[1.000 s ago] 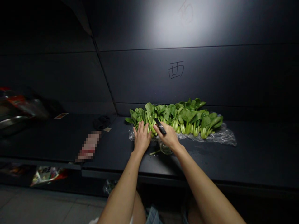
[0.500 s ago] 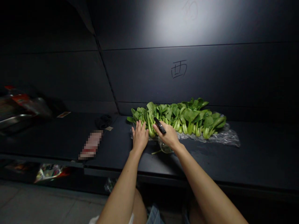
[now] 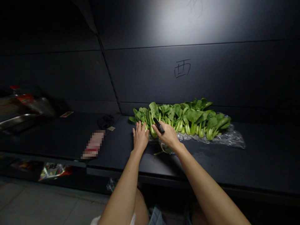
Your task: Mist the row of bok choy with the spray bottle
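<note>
Leafy green bok choy (image 3: 193, 117) stand side by side in a row along the back of the dark shelf, their pale stems toward me. Clear plastic film (image 3: 231, 139) lies under them and sticks out at the right. My left hand (image 3: 141, 137) rests with outstretched fingers against the stems at the row's left end. In my right hand (image 3: 167, 134) is a spray bottle (image 3: 166, 147), with its black head pointing up and left over the stems. The hand hides part of the clear bottle body.
At left on the shelf (image 3: 234, 165) lie a blurred-out flat item (image 3: 93, 144), a dark crumpled cloth (image 3: 105, 121) and small cards (image 3: 66, 114). A metal tray (image 3: 21, 121) and red-topped packages (image 3: 32, 101) stand farther left. Below, a lower shelf holds a bright packet (image 3: 52, 171).
The view has turned slightly left, so the shelf and bok choy appear shifted right. Both hands keep nearly the same pose, the spray bottle still in the right.
</note>
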Demonstrator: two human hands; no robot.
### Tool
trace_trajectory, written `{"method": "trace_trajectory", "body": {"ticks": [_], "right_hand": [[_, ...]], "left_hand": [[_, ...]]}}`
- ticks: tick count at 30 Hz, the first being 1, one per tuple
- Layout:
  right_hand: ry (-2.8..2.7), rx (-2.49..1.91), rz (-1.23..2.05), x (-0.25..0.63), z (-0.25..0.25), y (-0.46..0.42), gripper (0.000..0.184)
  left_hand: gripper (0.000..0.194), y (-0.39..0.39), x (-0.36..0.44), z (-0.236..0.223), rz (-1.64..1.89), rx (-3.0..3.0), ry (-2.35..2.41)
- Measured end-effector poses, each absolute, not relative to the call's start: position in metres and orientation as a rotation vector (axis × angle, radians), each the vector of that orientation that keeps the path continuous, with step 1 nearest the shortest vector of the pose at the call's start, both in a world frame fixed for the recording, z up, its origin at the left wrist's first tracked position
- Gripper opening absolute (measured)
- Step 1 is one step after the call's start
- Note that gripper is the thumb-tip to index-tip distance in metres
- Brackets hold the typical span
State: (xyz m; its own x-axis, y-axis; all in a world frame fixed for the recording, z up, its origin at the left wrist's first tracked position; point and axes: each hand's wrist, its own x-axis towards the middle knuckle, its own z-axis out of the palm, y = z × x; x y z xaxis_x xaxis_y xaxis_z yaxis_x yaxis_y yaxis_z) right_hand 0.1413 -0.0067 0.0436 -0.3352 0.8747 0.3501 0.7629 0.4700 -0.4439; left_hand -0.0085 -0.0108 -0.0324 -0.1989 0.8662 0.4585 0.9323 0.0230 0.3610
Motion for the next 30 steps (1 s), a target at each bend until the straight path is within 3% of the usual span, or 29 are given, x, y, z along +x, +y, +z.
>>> {"method": "trace_trajectory", "body": {"ticks": [30], "right_hand": [[-2.239, -1.295, 0.262, 0.1409, 0.0404, -0.0079, 0.038]], "left_hand": [[0.051, -0.0083, -0.0128, -0.0393, -1.009, -1.875, -2.255]]}}
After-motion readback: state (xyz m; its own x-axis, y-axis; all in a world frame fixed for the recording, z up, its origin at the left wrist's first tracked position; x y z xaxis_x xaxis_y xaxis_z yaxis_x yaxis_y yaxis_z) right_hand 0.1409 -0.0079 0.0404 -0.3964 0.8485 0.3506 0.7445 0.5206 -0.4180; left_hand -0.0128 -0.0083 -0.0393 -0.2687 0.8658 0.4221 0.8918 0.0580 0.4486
